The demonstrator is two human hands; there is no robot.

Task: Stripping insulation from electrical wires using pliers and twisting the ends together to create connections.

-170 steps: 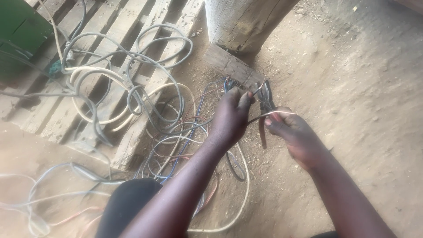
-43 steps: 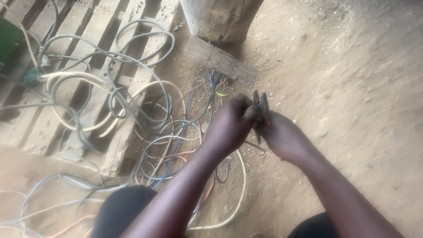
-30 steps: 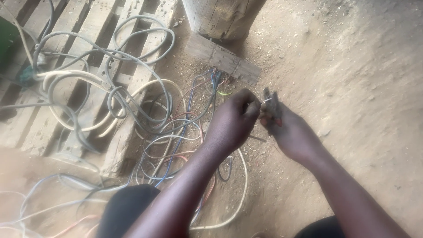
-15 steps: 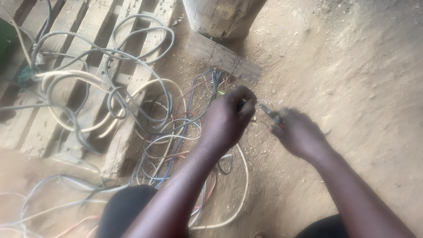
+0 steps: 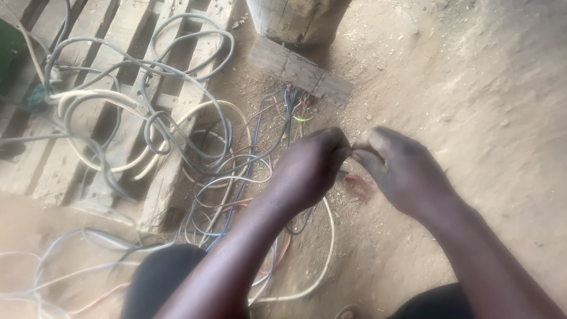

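1. A thin wire (image 5: 353, 155) is running between the fingertips of the left hand (image 5: 307, 168) and the right hand (image 5: 401, 168); only a short pale stretch is showing, the rest being hidden by the fingers.
2. A tangle of thin coloured wires (image 5: 248, 177) is lying on the dirt, just below and to the left of the left hand.

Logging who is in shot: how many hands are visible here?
2: the left hand and the right hand, fingertips meeting above the tangled wires. None else visible.
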